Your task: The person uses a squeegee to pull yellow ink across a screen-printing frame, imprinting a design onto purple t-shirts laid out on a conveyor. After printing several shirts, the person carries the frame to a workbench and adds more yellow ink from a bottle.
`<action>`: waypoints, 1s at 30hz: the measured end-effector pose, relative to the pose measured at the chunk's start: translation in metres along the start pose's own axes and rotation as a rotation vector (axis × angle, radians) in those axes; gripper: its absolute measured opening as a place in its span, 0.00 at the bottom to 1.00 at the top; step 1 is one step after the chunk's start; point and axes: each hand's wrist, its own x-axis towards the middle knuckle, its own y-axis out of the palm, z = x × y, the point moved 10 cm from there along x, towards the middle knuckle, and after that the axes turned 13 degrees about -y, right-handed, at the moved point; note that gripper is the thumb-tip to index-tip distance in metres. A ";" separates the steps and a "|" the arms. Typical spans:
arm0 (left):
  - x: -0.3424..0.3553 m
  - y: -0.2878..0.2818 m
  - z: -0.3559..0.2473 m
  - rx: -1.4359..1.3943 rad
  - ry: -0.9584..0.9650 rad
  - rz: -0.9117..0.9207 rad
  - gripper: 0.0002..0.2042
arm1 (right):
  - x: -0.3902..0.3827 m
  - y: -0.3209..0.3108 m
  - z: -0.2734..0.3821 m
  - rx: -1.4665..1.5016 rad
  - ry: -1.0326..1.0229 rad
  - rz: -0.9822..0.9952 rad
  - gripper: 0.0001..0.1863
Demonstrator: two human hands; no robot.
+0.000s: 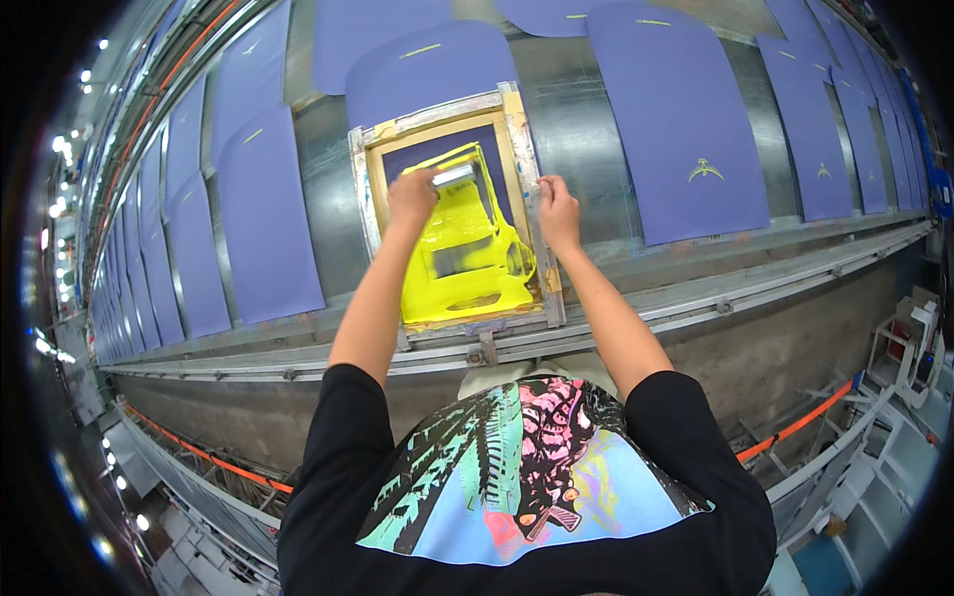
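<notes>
A screen printing frame (521,149) with pale, paint-stained rails lies on the long table in front of me. Bright yellow ink (447,288) is spread in a thick, uneven layer over its mesh, with bare dark patches showing through. My left hand (411,199) is closed around the end of a squeegee (456,177), whose greyish bar stands in the upper part of the ink. On the frame's right rail, my right hand (558,211) has its fingers closed at the outer edge. The squeegee's lower edge is partly hidden.
Flat purple-blue pieces (676,119) lie in rows along the metal table (566,99), some bearing small yellow prints (706,171). A metal rail (636,308) runs along the table's near edge. Orange strips (795,422) and pale shelving (894,477) stand behind me.
</notes>
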 end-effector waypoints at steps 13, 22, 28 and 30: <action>-0.303 -0.109 0.104 -0.184 0.270 0.011 0.24 | -0.099 0.007 0.160 -0.058 0.045 0.084 0.11; -0.334 -0.070 0.128 -0.206 0.234 0.144 0.27 | -0.176 0.010 0.130 -0.064 0.179 0.028 0.11; -0.336 0.092 0.039 -0.237 0.269 0.026 0.22 | -0.173 -0.027 -0.052 0.145 -0.038 -0.037 0.13; -0.348 0.161 0.007 -0.227 0.179 -0.018 0.23 | -0.169 -0.036 -0.118 0.172 -0.034 0.048 0.12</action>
